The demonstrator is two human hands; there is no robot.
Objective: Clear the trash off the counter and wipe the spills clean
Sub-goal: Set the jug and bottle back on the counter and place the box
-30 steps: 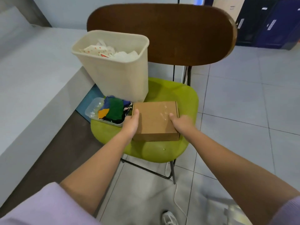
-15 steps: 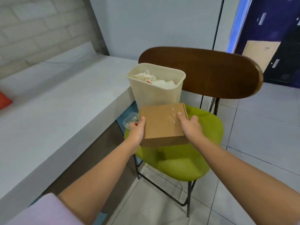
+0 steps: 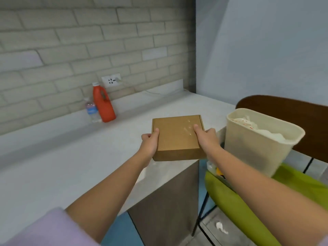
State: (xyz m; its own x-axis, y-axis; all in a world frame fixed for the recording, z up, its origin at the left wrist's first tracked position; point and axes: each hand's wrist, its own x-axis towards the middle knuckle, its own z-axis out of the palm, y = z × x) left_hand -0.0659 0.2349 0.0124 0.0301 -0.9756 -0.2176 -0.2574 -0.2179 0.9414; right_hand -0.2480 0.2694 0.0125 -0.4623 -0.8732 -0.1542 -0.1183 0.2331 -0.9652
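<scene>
A flat brown cardboard box (image 3: 175, 135) hangs in the air above the near right end of the pale grey counter (image 3: 71, 157). My left hand (image 3: 150, 143) grips its left side with the thumb on top. On its right side my right hand (image 3: 206, 137) holds it the same way. A cream waste bin (image 3: 257, 148) with crumpled paper inside stands on the green chair seat (image 3: 248, 201) to the right of the counter.
A red jug (image 3: 103, 103) and a small clear water bottle (image 3: 91, 110) stand against the brick wall at the back of the counter. A wall socket (image 3: 111, 80) sits above them. A white paper scrap (image 3: 221, 227) lies on the floor under the chair.
Both hands have lifted the box off the chair seat and carried it left, over the counter's end. The view has swung left and up with it.
</scene>
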